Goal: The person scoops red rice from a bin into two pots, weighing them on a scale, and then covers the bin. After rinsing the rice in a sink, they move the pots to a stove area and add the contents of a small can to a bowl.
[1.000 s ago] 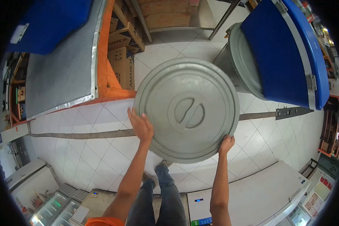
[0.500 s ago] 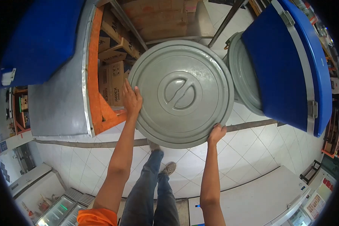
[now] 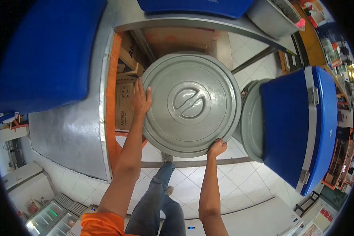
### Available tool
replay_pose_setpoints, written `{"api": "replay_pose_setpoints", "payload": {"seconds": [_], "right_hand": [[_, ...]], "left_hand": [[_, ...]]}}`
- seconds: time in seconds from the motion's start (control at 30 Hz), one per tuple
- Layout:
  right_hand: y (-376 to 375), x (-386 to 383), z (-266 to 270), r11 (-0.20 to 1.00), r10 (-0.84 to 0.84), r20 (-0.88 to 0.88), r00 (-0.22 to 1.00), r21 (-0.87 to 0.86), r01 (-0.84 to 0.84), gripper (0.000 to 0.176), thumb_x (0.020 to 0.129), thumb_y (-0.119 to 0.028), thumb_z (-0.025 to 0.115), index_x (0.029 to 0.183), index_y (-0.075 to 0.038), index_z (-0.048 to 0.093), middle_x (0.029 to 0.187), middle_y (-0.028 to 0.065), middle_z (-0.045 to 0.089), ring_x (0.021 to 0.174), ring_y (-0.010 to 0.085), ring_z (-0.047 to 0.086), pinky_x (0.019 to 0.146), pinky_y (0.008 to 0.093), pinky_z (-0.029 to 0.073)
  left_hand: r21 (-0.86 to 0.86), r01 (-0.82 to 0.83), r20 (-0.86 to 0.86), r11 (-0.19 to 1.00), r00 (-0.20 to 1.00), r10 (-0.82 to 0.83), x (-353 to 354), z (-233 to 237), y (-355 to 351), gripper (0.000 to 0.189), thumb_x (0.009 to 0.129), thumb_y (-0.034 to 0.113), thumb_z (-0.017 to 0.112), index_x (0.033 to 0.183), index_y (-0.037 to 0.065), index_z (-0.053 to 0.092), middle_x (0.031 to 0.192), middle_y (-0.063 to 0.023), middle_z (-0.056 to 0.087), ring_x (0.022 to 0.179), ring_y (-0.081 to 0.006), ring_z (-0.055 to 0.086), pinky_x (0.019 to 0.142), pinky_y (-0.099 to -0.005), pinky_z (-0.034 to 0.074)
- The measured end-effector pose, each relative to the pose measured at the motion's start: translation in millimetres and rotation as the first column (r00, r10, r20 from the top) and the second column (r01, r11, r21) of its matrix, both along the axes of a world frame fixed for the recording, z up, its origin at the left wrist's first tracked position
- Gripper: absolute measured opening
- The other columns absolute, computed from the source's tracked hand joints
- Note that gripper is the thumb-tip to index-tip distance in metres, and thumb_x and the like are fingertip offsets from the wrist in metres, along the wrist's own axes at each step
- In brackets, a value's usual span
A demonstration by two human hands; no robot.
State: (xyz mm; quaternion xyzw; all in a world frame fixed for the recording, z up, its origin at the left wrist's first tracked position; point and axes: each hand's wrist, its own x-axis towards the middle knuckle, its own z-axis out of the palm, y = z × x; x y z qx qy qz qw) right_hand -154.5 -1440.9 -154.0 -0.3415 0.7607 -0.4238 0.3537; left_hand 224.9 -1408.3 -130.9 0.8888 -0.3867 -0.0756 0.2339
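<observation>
A large round grey bin lid (image 3: 188, 135), with a moulded grip across its middle, fills the centre of the view. Whatever is beneath it is hidden. My left hand (image 3: 141, 98) presses on its left rim, fingers pointing away from me and thumb apart. My right hand (image 3: 217, 148) is closed around the near right part of the rim. Close to the right of this lid stands a second grey lidded bin (image 3: 252, 122), with a blue cooler box (image 3: 299, 126) resting over it.
On the left is a metal-topped counter (image 3: 67, 137) with an orange edge (image 3: 112, 90) and a blue box (image 3: 43, 55). Cardboard boxes (image 3: 124, 106) sit under the metal table (image 3: 177, 20) ahead. White freezers (image 3: 255, 220) line the near side.
My body has moved forward with the grey bin lid, still between both hands. The metal table's edge and a grey tub have come into view; the cooler box now appears lower.
</observation>
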Motion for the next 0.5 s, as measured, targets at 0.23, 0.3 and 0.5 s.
{"api": "replay_pose_setpoints", "payload": {"seconds": [0.23, 0.3, 0.5], "right_hand": [[-41.5, -27.6, -51.4, 0.956, 0.287, -0.284, 0.915, 0.026, -0.292, 0.016, 0.078, -0.015, 0.05, 0.073, 0.0, 0.055, 0.071, 0.0082, 0.055, 0.066, 0.022, 0.047, 0.062, 0.0408, 0.038], [-46.5, -53.9, -65.4, 0.899, 0.349, 0.099, 0.932, 0.244, -0.363, 0.027, 0.086, -0.027, 0.053, 0.087, -0.001, 0.062, 0.085, 0.0093, 0.061, 0.08, 0.0235, 0.053, 0.067, 0.0432, 0.043], [81.5, -143.1, -17.8, 0.44, 0.757, 0.403, 0.514, 0.268, -0.857, 0.032, 0.102, -0.027, 0.038, 0.096, -0.008, 0.063, 0.077, 0.0051, 0.056, 0.074, 0.0212, 0.056, 0.067, 0.0362, 0.048]], "left_hand": [[0.034, -0.082, 0.214, 0.996, 0.974, 0.073, -21.3, 7.2, 10.5, 0.073, 0.097, 0.036, 0.048, 0.154, 0.0, 0.02, 0.157, -0.0207, 0.03, 0.148, -0.0351, 0.022, 0.12, -0.0531, 0.015], [-0.109, -0.094, -0.045, 0.99, 0.995, 0.089, -77.3, 37.5, 45.7, 0.076, 0.091, 0.023, 0.06, 0.153, 0.001, 0.022, 0.152, -0.0254, 0.036, 0.143, -0.0371, 0.032, 0.117, -0.0519, 0.024], [-0.114, 0.287, -0.639, 0.951, 0.712, -0.291, -244.0, 111.9, 272.2, 0.052, 0.098, 0.029, 0.057, 0.144, 0.008, 0.045, 0.138, -0.0199, 0.055, 0.125, -0.0332, 0.055, 0.107, -0.042, 0.042]]}}
